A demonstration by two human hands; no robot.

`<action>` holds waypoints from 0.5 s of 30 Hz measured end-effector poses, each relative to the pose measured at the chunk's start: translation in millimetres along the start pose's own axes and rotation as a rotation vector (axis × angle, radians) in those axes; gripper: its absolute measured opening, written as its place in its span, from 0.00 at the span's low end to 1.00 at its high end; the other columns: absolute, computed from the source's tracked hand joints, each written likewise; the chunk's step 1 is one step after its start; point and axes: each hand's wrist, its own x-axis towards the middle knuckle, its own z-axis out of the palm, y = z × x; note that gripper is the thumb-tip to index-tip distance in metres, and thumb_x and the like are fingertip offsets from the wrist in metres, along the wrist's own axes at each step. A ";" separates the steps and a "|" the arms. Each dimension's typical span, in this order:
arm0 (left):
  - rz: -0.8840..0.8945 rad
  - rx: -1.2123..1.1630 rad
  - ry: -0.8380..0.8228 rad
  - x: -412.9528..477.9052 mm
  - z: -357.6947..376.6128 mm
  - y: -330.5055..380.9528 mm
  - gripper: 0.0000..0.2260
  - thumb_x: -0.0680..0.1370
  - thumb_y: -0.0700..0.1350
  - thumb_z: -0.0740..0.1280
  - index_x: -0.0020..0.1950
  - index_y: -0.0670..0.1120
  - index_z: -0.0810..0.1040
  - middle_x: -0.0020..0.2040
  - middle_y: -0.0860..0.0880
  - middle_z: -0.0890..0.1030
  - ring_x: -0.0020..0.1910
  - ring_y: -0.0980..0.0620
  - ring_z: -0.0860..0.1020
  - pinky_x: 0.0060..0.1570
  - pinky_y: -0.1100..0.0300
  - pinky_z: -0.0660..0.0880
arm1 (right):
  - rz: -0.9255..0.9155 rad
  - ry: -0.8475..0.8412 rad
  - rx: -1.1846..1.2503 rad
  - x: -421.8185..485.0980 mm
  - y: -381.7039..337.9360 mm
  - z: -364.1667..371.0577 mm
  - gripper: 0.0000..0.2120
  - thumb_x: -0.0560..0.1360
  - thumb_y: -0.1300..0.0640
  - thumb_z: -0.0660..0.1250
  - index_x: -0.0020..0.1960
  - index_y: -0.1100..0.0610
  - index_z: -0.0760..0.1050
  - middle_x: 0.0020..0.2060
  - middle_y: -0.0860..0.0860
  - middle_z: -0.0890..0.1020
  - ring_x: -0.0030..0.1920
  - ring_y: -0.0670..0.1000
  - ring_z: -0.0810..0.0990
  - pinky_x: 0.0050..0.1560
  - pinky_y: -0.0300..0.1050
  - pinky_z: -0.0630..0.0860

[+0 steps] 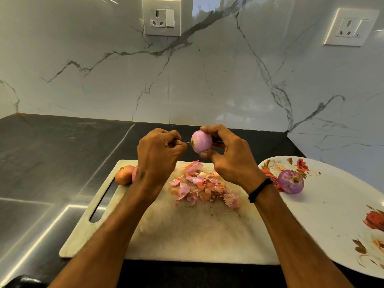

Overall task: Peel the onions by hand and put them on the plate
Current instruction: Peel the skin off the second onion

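Note:
My right hand holds a pale pink peeled onion in the air above the far edge of the cutting board. My left hand is closed, its fingertips pinching a thin root strand at the onion's left end. One purple peeled onion lies on the floral white plate at the right. An unpeeled brown onion sits at the board's far left corner, with another pinkish onion mostly hidden behind my left wrist. A heap of pink onion skins lies on the board.
The board rests on a dark stone counter. A marble wall with two sockets stands behind. A dark object shows at the bottom left corner.

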 end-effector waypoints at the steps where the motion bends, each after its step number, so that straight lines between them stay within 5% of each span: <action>1: -0.022 0.016 0.023 1.6 -1.4 -3.8 0.02 0.76 0.39 0.73 0.45 0.40 0.85 0.38 0.45 0.82 0.38 0.49 0.78 0.43 0.49 0.81 | 0.009 0.004 0.006 0.5 0.7 -2.0 0.27 0.70 0.63 0.77 0.66 0.54 0.73 0.59 0.47 0.77 0.55 0.46 0.78 0.53 0.26 0.74; 4: -0.038 0.008 0.023 1.9 -2.3 -1.9 0.08 0.78 0.39 0.71 0.55 0.41 0.85 0.48 0.43 0.85 0.46 0.48 0.81 0.51 0.51 0.82 | 0.005 0.021 -0.013 1.6 2.1 -1.6 0.28 0.69 0.62 0.78 0.66 0.54 0.73 0.60 0.48 0.78 0.55 0.46 0.77 0.52 0.24 0.72; 8: -0.124 -0.146 -0.143 -1.8 3.1 15.2 0.15 0.82 0.41 0.66 0.68 0.46 0.78 0.59 0.48 0.83 0.54 0.51 0.81 0.57 0.58 0.78 | -0.030 0.061 -0.059 2.0 2.9 3.7 0.28 0.69 0.61 0.78 0.67 0.56 0.73 0.61 0.52 0.79 0.57 0.48 0.77 0.58 0.35 0.75; 11: -0.293 -0.396 -0.288 -2.3 2.2 22.2 0.21 0.78 0.57 0.63 0.66 0.47 0.79 0.56 0.49 0.84 0.54 0.50 0.82 0.58 0.52 0.80 | -0.064 0.088 -0.059 2.2 1.0 4.1 0.27 0.69 0.61 0.78 0.65 0.57 0.74 0.60 0.53 0.80 0.56 0.49 0.78 0.60 0.39 0.76; 15: -0.383 -0.607 -0.315 -2.4 2.5 22.6 0.22 0.73 0.55 0.66 0.65 0.47 0.80 0.51 0.53 0.84 0.52 0.50 0.83 0.52 0.61 0.81 | -0.061 0.080 0.006 2.3 -2.9 4.1 0.26 0.70 0.62 0.77 0.65 0.56 0.74 0.59 0.52 0.80 0.57 0.48 0.79 0.61 0.38 0.77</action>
